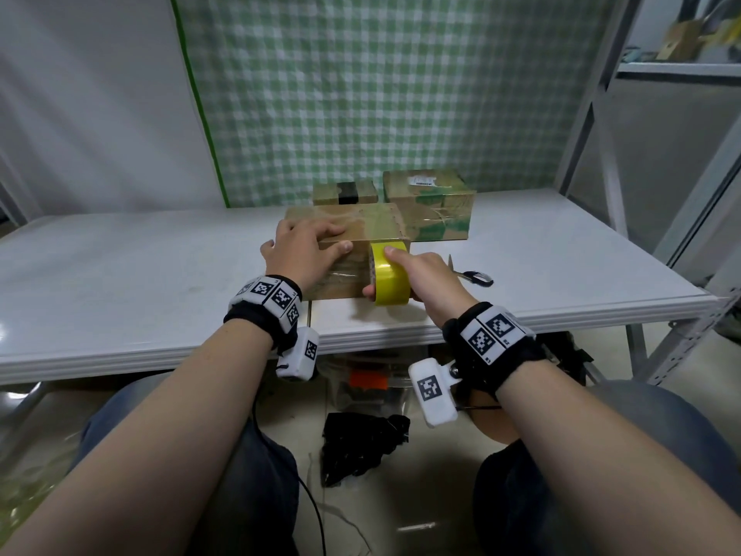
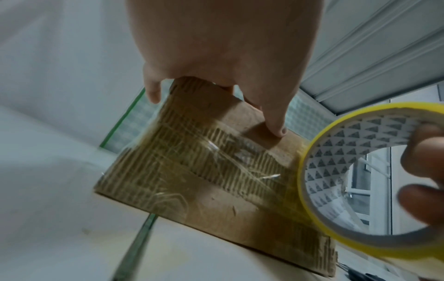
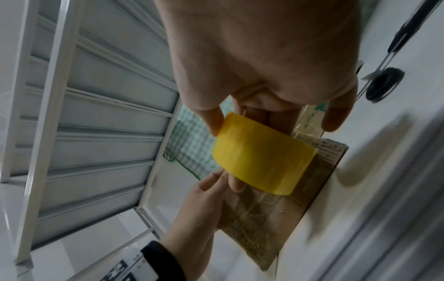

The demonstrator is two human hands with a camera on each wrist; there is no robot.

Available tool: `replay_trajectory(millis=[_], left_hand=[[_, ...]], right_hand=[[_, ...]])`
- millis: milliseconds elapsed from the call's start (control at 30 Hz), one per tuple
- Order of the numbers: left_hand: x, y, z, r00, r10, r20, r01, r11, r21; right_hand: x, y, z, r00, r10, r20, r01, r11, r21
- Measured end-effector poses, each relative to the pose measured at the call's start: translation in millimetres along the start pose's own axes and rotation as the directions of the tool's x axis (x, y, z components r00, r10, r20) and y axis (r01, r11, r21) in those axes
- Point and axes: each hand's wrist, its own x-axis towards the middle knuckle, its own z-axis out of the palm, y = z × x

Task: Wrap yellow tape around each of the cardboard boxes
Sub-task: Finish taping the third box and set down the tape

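a seated person's left hand (image 1: 306, 244) lies spread and flat on top of the near box (image 1: 341, 250), fingers straight and pressing, the thumb over its front edge, while the right hand (image 1: 425, 274) grips a tape roll (image 1: 391, 278) of yellow tape, thumb on the outer band and fingers curled through the core, the roll held against the box's front right corner. a pale yellow strip runs from the roll over the box top beyond the right hand. the box rests on a white table (image 1: 120, 274), its torn face showing bare corrugation under clear film in the left wrist view. past the left fingertips sits a small box (image 1: 345, 193) with a dark band across it; past the right hand, just behind the near box, stands a larger box (image 1: 431, 204) with green print and a white label. scissors (image 1: 473, 274) with black handles lie on the table just right of the right hand. behind the boxes hangs a green-and-white checked cloth (image 1: 381, 94) beside a grey wall; a metal shelf frame (image 1: 601, 114) rises to the right of the right arm, a blurred brown object on its upper shelf. below the wrists, under the table edge, a black bag (image 1: 361, 443) and an orange item lie on a pale tiled floor between the person's knees. both wrists wear black bands carrying square-patterned markers.
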Motion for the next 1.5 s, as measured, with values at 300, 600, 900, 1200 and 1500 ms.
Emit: replay_trajectory(millis=[300, 600, 900, 1200, 1500], left_hand=[[-21, 19, -9, 0.951, -0.084, -0.298, 0.077, 0.996, -0.035], [-42, 40, -12, 0.948, -0.163, 0.274, 0.300, 0.746, -0.594], [-45, 51, -14, 0.871, -0.203, 0.447, 0.481, 0.538, -0.692], [-48, 46, -22, 0.862, -0.220, 0.457, 0.495, 0.560, -0.664], [-55, 55, -22, 0.820, -0.036, 0.571, 0.466, 0.621, -0.631]], right_hand=[[14, 8, 1, 0.999, -0.005, -0.038, 0.001, 0.996, -0.086], [12, 9, 3, 0.994, -0.106, 0.002, 0.105, 0.982, -0.154], [13, -12, -23, 0.951, -0.278, -0.135, 0.217, 0.912, -0.349], [47, 4, -13, 0.954, -0.293, 0.066, 0.293, 0.859, -0.419], [65, 8, -14, 0.921, -0.385, 0.058, 0.371, 0.822, -0.433]])
